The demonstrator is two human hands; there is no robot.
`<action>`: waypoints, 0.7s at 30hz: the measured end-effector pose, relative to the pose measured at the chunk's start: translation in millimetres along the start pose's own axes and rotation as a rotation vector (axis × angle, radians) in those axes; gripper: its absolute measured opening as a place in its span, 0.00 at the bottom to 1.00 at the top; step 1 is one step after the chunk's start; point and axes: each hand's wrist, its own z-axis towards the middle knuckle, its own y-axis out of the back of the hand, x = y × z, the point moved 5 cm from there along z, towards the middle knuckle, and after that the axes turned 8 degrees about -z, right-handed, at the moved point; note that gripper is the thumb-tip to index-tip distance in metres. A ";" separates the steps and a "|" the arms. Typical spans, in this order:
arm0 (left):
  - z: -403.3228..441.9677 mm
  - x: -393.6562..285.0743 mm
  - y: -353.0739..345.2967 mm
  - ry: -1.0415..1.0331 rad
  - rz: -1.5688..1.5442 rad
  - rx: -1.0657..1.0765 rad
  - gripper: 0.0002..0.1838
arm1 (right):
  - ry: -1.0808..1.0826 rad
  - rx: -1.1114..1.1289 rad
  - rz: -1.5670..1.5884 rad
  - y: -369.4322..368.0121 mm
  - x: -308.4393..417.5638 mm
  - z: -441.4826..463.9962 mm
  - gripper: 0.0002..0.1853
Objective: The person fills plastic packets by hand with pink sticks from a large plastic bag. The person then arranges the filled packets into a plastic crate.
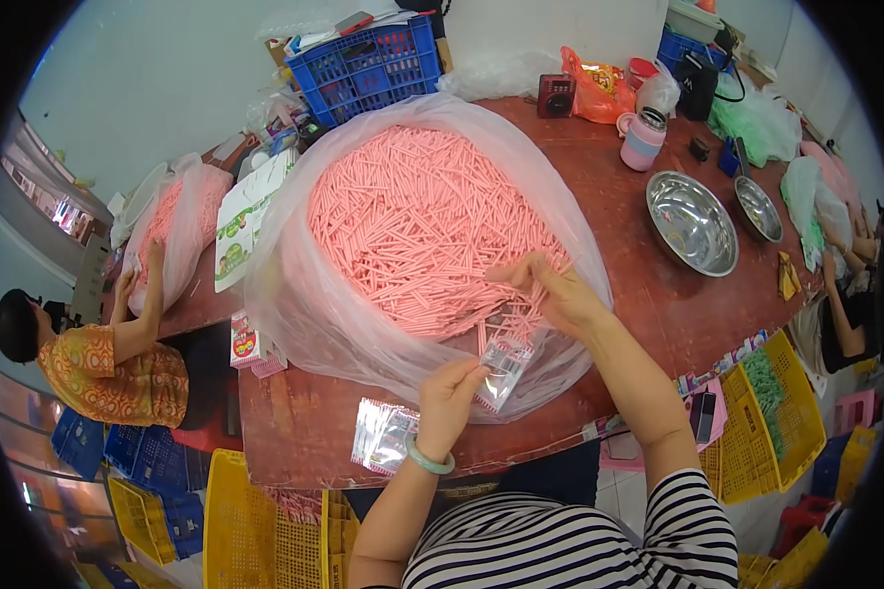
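Observation:
A large clear plastic bag (300, 339) lies open on the table, heaped with thin pink sticks (413, 216). At the near edge of the heap, my left hand (446, 398) pinches a small silvery, see-through packet (506, 371), tilted. My right hand (552, 294) is at the heap's right side, fingers curled among the sticks; a few seem to be in its grip, though the fingertips are partly hidden. Left of my left wrist, a stack of similar flat packets (381, 435) lies by the table's front edge.
Steel bowl (692, 224), smaller pan (758, 208), pink bottle (643, 139) and red radio (556, 96) stand on the table (599, 187). A blue crate (363, 69) is behind the bag. Yellow crates (771, 412) flank me below. Co-workers sit left (108, 363) and right (845, 324).

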 end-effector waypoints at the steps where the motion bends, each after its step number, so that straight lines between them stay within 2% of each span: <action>1: 1.1 4.2 -0.3 0.025 -0.052 -0.021 0.09 | 0.001 0.004 -0.002 0.7 -3.0 0.3 0.23; 6: 6.3 7.5 -2.8 0.007 -0.105 -0.039 0.09 | -0.110 0.114 0.069 -27.1 -9.6 -8.7 0.24; 13: 7.7 10.1 -6.5 -0.031 -0.148 -0.068 0.08 | -0.076 0.164 0.124 -44.3 5.0 -9.8 0.24; 19: 10.9 8.1 -8.9 -0.057 -0.172 -0.119 0.08 | -0.067 0.231 0.008 -44.0 -11.3 -13.0 0.25; 21: 11.8 5.8 -8.0 -0.061 -0.180 -0.127 0.08 | -0.114 0.290 -0.096 -42.3 -14.9 -16.3 0.28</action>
